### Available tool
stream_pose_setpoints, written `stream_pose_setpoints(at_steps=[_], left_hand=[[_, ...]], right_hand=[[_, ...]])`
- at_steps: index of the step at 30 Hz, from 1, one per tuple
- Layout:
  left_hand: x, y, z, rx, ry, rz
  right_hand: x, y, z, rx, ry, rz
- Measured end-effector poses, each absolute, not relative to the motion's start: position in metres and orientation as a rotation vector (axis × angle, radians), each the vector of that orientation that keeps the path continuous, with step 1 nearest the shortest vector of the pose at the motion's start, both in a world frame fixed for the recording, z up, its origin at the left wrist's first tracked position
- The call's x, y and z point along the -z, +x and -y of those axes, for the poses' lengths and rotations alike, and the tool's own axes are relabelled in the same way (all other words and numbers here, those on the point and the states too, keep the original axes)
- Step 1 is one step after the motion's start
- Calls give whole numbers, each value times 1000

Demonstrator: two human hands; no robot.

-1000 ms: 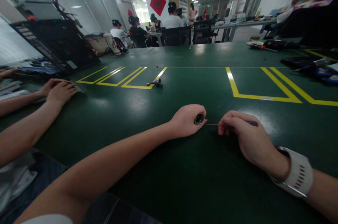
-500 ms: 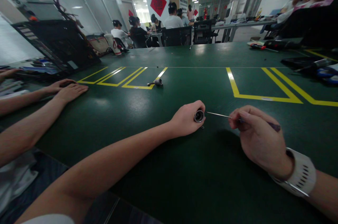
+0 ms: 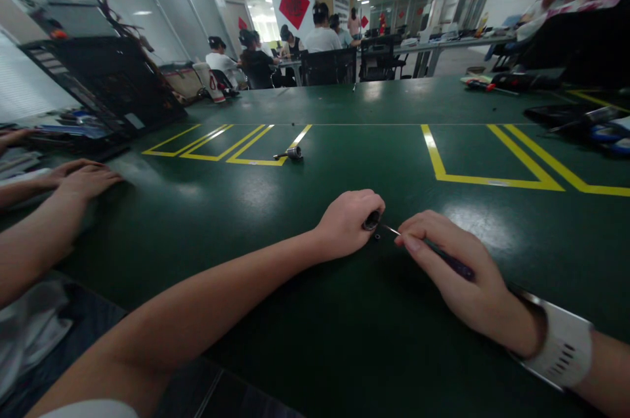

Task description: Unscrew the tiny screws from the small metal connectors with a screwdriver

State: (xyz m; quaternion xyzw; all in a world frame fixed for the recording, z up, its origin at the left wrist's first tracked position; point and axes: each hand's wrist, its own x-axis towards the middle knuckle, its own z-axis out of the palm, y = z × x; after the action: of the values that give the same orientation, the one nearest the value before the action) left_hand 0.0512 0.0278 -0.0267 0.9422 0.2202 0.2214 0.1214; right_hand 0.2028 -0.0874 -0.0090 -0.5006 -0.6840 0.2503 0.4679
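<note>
My left hand (image 3: 347,224) rests on the green tabletop, its fingers wrapped round a hollow metal cylinder (image 3: 371,220) whose open end faces me. In my right hand (image 3: 457,267) is a slim screwdriver (image 3: 460,266) with a dark handle and a thin shaft. The shaft points left, with its tip close to the cylinder's rim; whether they touch I cannot tell. A tiny dark ring (image 3: 377,237) lies on the table just below the cylinder. Farther off, a metal cup-shaped part with a rod (image 3: 290,153) lies on its side across yellow tape.
Yellow tape (image 3: 502,184) marks areas on the green table (image 3: 315,313). A co-worker's hands (image 3: 86,178) rest at the left, near a large black case (image 3: 108,86). Tools, including a red-handled one (image 3: 480,84), lie at the far right. People sit at tables beyond.
My right hand has moved left, bringing the screwdriver tip nearer the cylinder. The cylinder has tilted slightly in my left hand. The co-worker's hands have shifted left.
</note>
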Motion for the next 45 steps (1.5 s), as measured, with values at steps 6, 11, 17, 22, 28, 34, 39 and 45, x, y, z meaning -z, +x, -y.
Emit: stream_pose_setpoints(at_steps=[6,11,17,22,28,34,39,45], left_hand=[[25,49,-30,-725,2654,-628],[26,50,-32,-799,2543,-658],[27,50,-31,-783,2565,-778],[26,50,-30,-776,2626,-777],[26,50,-31,-787,2555,-796],[27,51,-32,-779,2539,-841],[29,51,-32,-767,2533,-921],[27,51,-32,-721,2543,-941]], right_hand=[[16,211,74,-1149,-1128,1171],[14,210,70,-1328,-1046,979],[18,209,74,-1148,-1143,1147],[17,209,73,-1191,-1142,1115],[16,212,66,-1356,-1037,880],[14,213,66,-1362,-1045,839],[15,214,68,-1310,-1052,807],[15,214,70,-1232,-1110,879]])
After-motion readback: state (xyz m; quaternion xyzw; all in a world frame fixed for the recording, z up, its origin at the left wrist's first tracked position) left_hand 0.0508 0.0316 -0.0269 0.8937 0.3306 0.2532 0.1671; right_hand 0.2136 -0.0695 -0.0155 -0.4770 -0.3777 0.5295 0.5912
